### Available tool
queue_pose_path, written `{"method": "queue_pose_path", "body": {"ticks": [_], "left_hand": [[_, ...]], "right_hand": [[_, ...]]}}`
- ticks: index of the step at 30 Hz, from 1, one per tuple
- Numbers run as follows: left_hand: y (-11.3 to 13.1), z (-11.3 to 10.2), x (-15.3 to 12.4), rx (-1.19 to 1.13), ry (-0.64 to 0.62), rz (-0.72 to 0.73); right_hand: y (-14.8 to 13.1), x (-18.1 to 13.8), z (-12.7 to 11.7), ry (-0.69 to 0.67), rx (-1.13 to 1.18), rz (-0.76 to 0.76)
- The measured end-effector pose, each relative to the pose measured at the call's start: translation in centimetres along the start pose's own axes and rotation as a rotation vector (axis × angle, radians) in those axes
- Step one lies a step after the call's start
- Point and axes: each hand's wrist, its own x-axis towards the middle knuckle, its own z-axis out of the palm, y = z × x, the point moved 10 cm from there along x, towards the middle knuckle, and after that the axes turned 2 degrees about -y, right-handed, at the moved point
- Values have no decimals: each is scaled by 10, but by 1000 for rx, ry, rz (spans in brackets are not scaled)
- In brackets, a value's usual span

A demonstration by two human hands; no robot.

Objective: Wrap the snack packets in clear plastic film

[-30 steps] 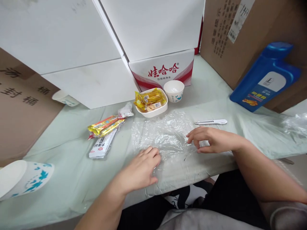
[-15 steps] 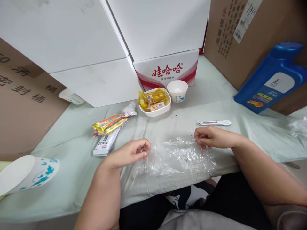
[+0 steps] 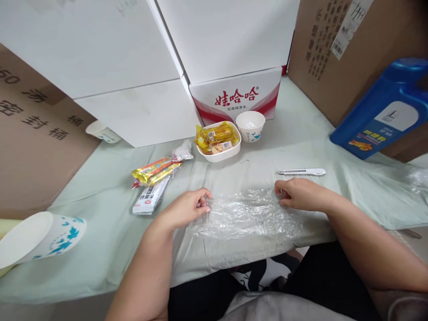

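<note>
A crumpled sheet of clear plastic film (image 3: 247, 214) lies folded over near the front edge of the pale green table cover (image 3: 100, 240). My left hand (image 3: 185, 208) pinches the film's left end with closed fingers. My right hand (image 3: 297, 194) pinches its right end, fingers curled. A white utility knife (image 3: 302, 171) lies just beyond my right hand. Behind the film stand a white dish (image 3: 234, 151) holding yellow wrapped snacks (image 3: 217, 136) and a small paper cup (image 3: 250, 126).
Wrapped snack bars (image 3: 155, 171) and a white packet (image 3: 149, 199) lie to the left. A paper cup (image 3: 36, 240) lies on its side at the near left. White and red-printed cartons (image 3: 234, 96) and brown boxes line the back. A blue jug (image 3: 384, 111) leans at the right.
The film lay spread flat under my hands; both hands took its far edge and folded it toward me. Since half a second ago the hands have barely shifted.
</note>
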Motion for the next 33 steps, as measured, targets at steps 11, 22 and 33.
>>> {"method": "queue_pose_path", "body": {"ticks": [11, 22, 33], "left_hand": [[0, -16, -9, 203, 68, -122], [65, 6, -27, 351, 128, 259], [36, -23, -12, 367, 287, 142]], "right_hand": [[5, -7, -21, 236, 56, 35], [-76, -15, 5, 143, 32, -317], [-26, -5, -31, 370, -59, -184]]}}
